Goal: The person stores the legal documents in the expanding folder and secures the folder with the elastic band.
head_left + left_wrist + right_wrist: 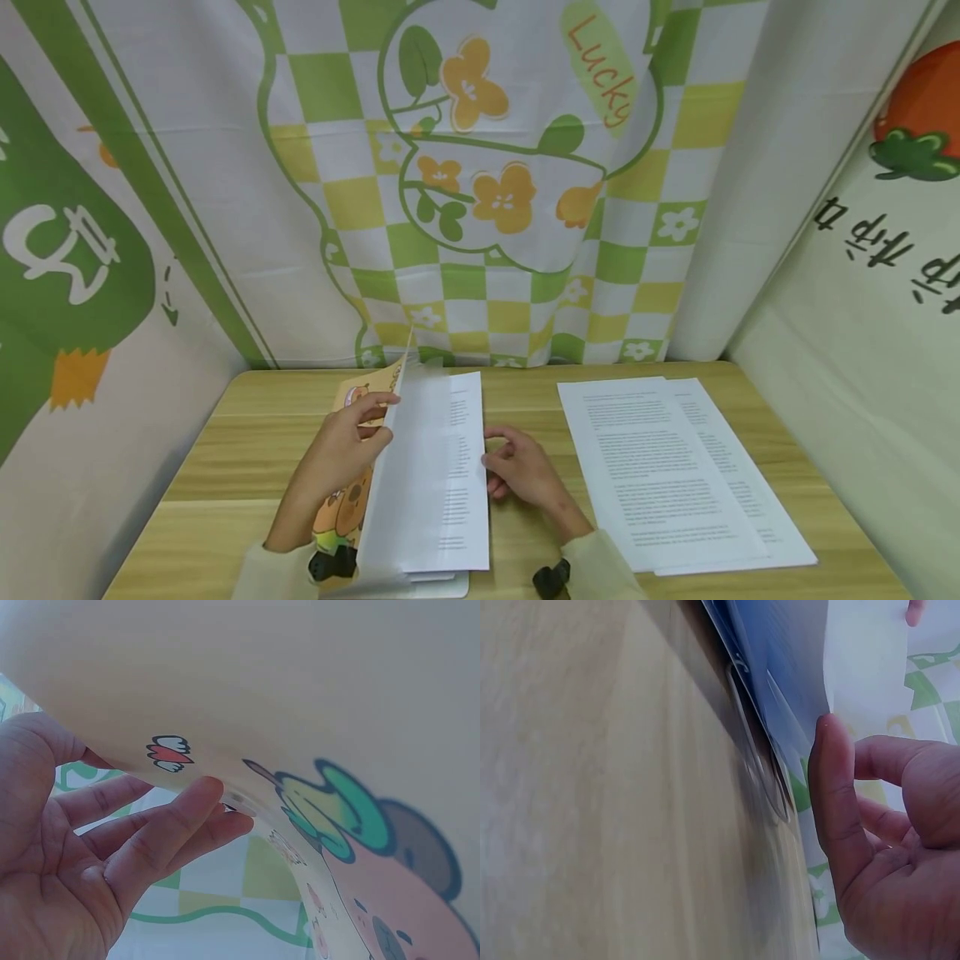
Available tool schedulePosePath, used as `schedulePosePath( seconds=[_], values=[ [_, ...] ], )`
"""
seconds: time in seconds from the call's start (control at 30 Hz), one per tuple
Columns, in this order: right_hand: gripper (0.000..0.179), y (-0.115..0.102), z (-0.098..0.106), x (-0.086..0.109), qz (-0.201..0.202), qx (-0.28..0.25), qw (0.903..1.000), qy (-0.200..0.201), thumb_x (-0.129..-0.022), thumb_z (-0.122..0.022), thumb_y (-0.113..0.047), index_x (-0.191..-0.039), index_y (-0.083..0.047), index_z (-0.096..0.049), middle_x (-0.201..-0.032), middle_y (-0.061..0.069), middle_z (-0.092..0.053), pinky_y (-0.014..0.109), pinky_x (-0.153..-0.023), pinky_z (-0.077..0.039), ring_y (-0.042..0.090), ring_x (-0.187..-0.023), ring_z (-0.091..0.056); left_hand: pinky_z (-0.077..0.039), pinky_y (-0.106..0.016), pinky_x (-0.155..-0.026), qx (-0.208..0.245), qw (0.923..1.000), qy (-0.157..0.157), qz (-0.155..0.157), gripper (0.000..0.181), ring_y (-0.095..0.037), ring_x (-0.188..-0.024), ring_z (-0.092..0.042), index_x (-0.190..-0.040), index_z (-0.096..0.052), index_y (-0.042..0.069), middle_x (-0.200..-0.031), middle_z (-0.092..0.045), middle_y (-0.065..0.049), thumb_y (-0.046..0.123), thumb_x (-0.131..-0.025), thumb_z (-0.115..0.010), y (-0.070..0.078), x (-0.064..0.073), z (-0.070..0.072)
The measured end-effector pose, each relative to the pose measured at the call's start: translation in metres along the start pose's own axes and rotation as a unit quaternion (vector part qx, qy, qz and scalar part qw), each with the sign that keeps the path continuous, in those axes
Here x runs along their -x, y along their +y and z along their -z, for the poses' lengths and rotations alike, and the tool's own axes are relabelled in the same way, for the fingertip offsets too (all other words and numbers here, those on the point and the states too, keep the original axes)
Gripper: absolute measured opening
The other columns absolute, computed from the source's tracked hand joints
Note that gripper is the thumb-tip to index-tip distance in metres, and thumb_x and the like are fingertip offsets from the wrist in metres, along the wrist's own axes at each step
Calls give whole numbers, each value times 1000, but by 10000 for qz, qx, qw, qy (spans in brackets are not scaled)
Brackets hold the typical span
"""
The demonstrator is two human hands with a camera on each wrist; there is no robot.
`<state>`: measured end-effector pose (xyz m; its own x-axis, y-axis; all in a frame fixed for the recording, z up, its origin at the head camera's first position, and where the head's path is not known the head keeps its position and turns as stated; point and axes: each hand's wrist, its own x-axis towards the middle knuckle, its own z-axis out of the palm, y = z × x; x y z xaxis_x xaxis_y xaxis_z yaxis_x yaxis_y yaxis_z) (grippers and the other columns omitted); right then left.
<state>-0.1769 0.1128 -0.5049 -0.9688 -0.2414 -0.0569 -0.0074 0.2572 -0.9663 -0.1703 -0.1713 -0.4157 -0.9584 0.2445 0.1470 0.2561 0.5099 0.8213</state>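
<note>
A folder with an orange cartoon cover stands half open at the middle left of the table. My left hand pinches the raised cover by its edge; in the left wrist view the cover's cartoon prints curve over the fingers. Inside, a printed sheet lies partly within a clear sleeve, its right strip sticking out. At that right edge, my right hand pinches the sheet between thumb and finger. The right wrist view shows the thumb against the paper's edge.
To the right, overlapping printed sheets lie flat on the wooden table. A patterned curtain hangs along the back edge, with printed cloth walls at both sides. A wrist camera sits on the right sleeve.
</note>
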Motion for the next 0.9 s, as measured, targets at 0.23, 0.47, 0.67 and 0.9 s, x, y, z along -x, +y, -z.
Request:
schedulePosePath(
  seconds=[0.23, 0.47, 0.67, 0.9],
  values=[
    [40, -2, -9, -3, -54, -41, 9999, -122, -97, -65, 0, -135, 1, -56, -82, 13, -67, 39, -52, -60, 25, -56, -69, -57, -49, -91, -39, 10000, 59, -9, 42, -45, -116, -64, -139, -62, 8, -140, -59, -19, 1, -97, -59, 1, 1, 0],
    [40, -1, -18, -5, -72, -54, 9997, -228, -96, -66, 0, -135, 0, -56, -81, 12, -67, 36, -51, -59, 22, -56, -68, -57, -49, -91, -59, 10000, 40, -37, 43, -44, -117, -64, -140, -61, 7, -141, -58, -19, 1, -97, -59, 1, 1, 0],
    [41, 0, -24, -4, -171, 143, 9989, -403, -97, -66, -2, -137, -2, -56, -82, 11, -69, 32, -51, -56, 21, -60, -67, -57, -49, -90, -58, 10000, 56, -15, 43, -44, -116, -64, -139, -61, 7, -140, -59, -18, 1, -97, -59, 0, 2, -1],
    [47, -2, -28, -3, -158, 380, 9981, -463, -98, -65, -4, -143, -4, -54, -82, 7, -69, 29, -52, -54, 19, -63, -65, -57, -49, -91, -57, 10000, 41, -49, 42, -43, -117, -64, -139, -61, 8, -141, -59, -18, 2, -98, -59, 0, 1, -1]
  ],
)
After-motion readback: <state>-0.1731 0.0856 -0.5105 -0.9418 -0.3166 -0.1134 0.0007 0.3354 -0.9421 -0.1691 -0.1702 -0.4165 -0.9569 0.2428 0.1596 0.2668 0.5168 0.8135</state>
